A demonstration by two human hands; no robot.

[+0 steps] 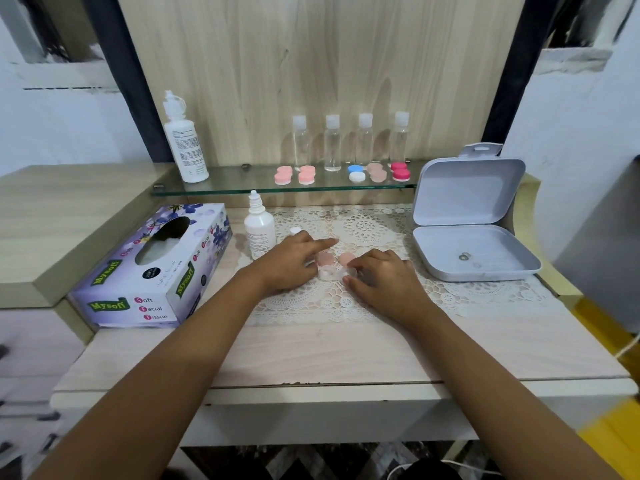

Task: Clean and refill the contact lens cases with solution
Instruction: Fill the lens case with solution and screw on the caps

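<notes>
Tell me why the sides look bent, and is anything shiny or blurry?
Head view: the wide-angle lens bows the picture's edges, so the dark posts lean outward; light is soft and even, shadows faint; the glass shelf shows faint reflections; the lens case looks slightly smeared.

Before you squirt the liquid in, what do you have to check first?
1. Lids off: ok, two pink caps lie just behind the open lens case.
2. Steady: ok, the right hand pinches the case's end.
3. Reach: ok, the small bottle stands upright close by.
4. Bottle uncapped: looks ok, a white cap sits beside it.
5. Wells clean and dry: cannot tell.
6. Wiping: ok, the tissue box sits at the left.
</notes>
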